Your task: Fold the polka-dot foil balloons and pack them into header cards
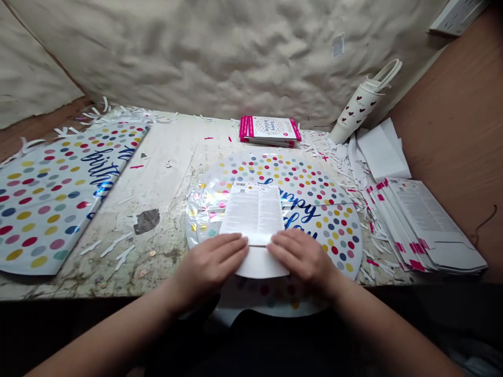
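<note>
Our left hand [210, 266] and right hand [302, 257] lie flat on a folded white printed card [255, 220] at lower centre, fingers [231, 245] pressed together along its crease, pinching nothing. It sits on a polka-dot foil balloon [322, 220], still bare. Another balloon [47, 201] lies at left on the worktop [165, 183], pink-edged packs [426, 225] at right.

One left hand [210, 267] and one right hand [304, 259] rest on one white printed card [255, 214]. Two dotted foil balloons lie on the worktop [165, 193]: one balloon [47, 199] at its left edge, one balloon [314, 209] under the card. There are two pink-edged stacks, one back stack [270, 131] and one right stack [424, 225], plus one heart-printed paper bag [357, 107].
</note>
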Motion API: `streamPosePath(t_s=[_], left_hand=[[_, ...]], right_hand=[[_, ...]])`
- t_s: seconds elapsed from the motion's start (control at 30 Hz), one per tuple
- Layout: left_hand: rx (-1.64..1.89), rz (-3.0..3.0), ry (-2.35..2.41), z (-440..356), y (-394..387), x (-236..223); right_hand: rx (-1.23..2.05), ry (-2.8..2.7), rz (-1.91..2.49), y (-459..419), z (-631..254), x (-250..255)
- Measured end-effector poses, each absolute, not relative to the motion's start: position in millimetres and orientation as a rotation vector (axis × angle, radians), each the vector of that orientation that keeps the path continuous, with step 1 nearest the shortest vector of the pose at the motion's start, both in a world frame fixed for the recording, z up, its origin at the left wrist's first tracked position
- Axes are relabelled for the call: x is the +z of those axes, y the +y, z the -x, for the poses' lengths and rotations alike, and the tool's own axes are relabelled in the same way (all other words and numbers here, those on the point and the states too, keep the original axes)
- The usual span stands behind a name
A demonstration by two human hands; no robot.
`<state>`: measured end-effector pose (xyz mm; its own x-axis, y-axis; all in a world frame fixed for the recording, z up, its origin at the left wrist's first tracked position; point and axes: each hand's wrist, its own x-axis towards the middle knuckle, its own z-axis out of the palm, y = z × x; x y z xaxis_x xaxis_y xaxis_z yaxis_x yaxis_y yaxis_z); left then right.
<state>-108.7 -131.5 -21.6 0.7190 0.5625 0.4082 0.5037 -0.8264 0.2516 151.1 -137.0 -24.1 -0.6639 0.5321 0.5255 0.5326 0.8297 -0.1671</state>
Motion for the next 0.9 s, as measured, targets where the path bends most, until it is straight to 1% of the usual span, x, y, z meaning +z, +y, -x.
streamPosePath(t_s=[0.07, 0.13, 0.17, 0.23, 0.3, 0.33, 0.37, 0.43, 0.53, 0.6, 0.67, 0.7, 0.73, 0.83, 0.9], left_hand=[[0.612, -2.797, 0.811, 104.3, -142.2, -34.6], [0.57, -2.779, 0.813, 98.0, -152.6, -39.3], [0.562, -2.751, 0.843, 95.0, -155.6, -38.2], [0.513, -2.632, 0.963, 89.3, -154.7, -30.9], [0.389, -2.486, 1.136, 83.2, -144.8, -22.0], [0.326, -2.441, 1.224, 80.1, -137.5, -18.8], [0.266, -2.421, 1.312, 77.3, -129.5, -16.9], [0.205, -2.426, 1.468, 74.3, -114.1, -17.4], [0.223, -2.414, 1.495, 78.8, -100.8, -22.1], [0.367, -2.375, 1.47, 86.2, -102.7, -20.7], [0.597, -2.266, 1.539, 93.3, -113.0, -13.5], [0.665, -2.156, 1.564, 95.7, -120.1, -9.0], [0.655, -2.002, 1.546, 96.9, -127.5, -4.8], [0.454, -1.315, 1.243, 92.9, -143.8, -1.0], [0.571, -0.899, 1.098, 85.8, -146.0, -6.2]], right_hand=[[-0.079, -2.51, 0.748, -152.2, -148.2, -34.6], [-0.057, -2.543, 0.792, -165.2, -144.0, -39.1], [0.015, -2.539, 0.857, -168.5, -142.3, -38.7], [0.265, -2.502, 1.063, -166.7, -140.2, -33.7], [0.521, -2.436, 1.318, -155.8, -139.2, -26.1], [0.575, -2.403, 1.443, -149.0, -138.6, -22.3], [0.562, -2.39, 1.534, -142.5, -137.6, -18.9], [0.401, -2.468, 1.529, -133.6, -133.9, -14.7], [0.146, -2.751, 1.211, -132.2, -123.7, -15.5], [-0.007, -2.877, 1.128, -134.6, -116.7, -18.4], [-0.2, -2.889, 1.151, -135.4, -112.8, -18.2], [-0.286, -2.863, 1.144, -135.0, -112.3, -16.0], [-0.355, -2.821, 1.118, -134.3, -112.5, -12.5], [-0.472, -2.638, 0.995, -134.0, -112.1, 0.8], [-0.483, -2.555, 0.911, -137.1, -107.7, 5.5]])
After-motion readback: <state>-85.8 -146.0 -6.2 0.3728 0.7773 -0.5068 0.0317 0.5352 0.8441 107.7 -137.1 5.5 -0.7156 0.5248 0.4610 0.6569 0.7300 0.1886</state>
